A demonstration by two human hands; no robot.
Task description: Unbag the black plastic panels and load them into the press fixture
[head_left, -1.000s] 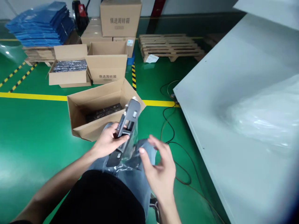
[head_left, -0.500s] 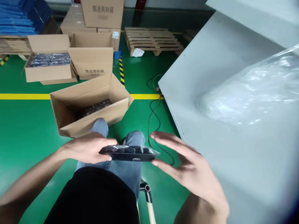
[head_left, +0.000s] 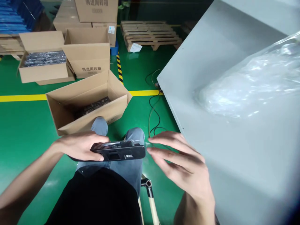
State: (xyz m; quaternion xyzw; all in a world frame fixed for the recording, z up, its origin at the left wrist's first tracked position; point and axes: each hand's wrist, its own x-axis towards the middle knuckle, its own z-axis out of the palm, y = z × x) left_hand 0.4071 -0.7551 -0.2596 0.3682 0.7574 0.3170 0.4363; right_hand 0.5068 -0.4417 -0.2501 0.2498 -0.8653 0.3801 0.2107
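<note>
My left hand (head_left: 81, 145) grips the left end of a flat black plastic part (head_left: 122, 152) held level over my knees. A thin clear bag wraps the part, and its open end juts out at the part's right end. My right hand (head_left: 181, 161) hovers just right of that end, fingers spread, fingertips at the bag's edge. Whether it pinches the film is unclear. Beyond my knees an open cardboard box (head_left: 70, 125) sits on the floor with several dark parts inside.
A large grey table (head_left: 225, 156) fills the right side, with a heap of clear plastic bags (head_left: 253, 84) on it. More cardboard boxes (head_left: 44, 73) and a wooden pallet (head_left: 150, 34) stand farther back on the green floor. Black cables (head_left: 153, 112) trail by the table's corner.
The black part went from upright to lying level over my knees, then tilted its face towards me. My right hand moved to its right end. My view turned right and down.
</note>
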